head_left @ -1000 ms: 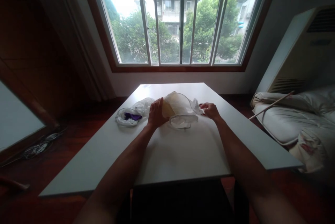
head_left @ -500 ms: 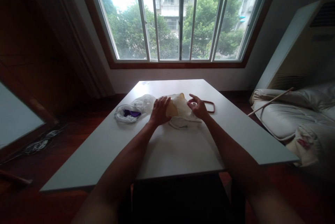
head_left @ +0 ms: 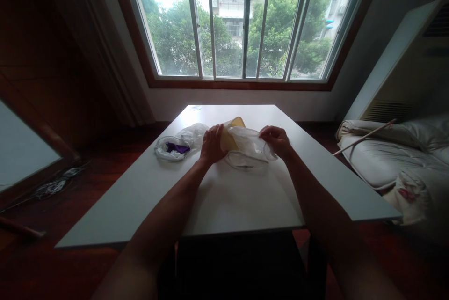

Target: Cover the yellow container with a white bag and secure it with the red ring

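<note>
Tilted on its side, a yellowish box-like container (head_left: 228, 140) with a rounded rim lies in the middle of the table. My left hand (head_left: 212, 144) is closed around its left side, the thumb toward me. My right hand (head_left: 276, 140) has its fingers pinched on the edge of a clear plastic cover (head_left: 247, 140), which stretches across the container's right side. Another translucent piece with a pale rim (head_left: 245, 163) lies flat just in front of them. Whether it joins the cover, I cannot tell.
On the white table (head_left: 242, 201), a crumpled clear plastic bag (head_left: 194, 134) lies left of my left hand, with a purple cloth-like item (head_left: 178, 148) in its opening. A padded seat (head_left: 379, 155) with a stick (head_left: 363, 139) on it stands at the right.
My right hand has moved slightly right and closed on the cover's edge, drawing it out to the right. More of the container's yellow rim shows. A reddish-brown frame beside that hand is now hidden.
</note>
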`<state>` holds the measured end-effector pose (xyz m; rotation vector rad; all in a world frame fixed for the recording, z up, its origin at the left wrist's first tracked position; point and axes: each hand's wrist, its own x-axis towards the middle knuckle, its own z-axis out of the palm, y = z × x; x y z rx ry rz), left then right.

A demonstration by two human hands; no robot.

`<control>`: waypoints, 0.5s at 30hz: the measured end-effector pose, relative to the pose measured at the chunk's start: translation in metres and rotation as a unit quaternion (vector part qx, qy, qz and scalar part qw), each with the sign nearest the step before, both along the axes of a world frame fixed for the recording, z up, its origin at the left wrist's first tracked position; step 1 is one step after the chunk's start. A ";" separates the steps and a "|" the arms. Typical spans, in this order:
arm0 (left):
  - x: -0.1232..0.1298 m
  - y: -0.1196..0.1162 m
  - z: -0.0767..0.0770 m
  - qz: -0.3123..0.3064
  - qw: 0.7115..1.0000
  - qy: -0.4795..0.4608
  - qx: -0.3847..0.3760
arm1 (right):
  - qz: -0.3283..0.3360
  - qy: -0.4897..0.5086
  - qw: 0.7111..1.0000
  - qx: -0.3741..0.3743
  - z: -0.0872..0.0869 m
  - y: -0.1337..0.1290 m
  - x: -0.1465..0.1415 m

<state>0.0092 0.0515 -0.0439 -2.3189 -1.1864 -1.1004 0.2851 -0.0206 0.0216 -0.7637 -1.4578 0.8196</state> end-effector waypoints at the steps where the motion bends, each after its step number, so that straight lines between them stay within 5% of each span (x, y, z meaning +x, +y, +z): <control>1: 0.000 0.000 0.000 -0.001 1.000 0.001 0.001 | 0.023 -0.009 1.000 -0.017 0.000 -0.001 0.000; 5: -0.001 0.003 -0.002 0.006 1.000 -0.012 0.007 | 0.072 -0.128 0.988 -0.045 -0.003 -0.001 0.004; 11: -0.007 0.008 -0.005 0.015 0.999 -0.046 0.016 | -0.060 -0.240 0.968 0.038 -0.023 0.018 0.013; 15: -0.005 0.006 -0.005 0.040 0.997 -0.069 0.024 | -0.207 -0.257 0.943 0.042 -0.029 0.027 0.024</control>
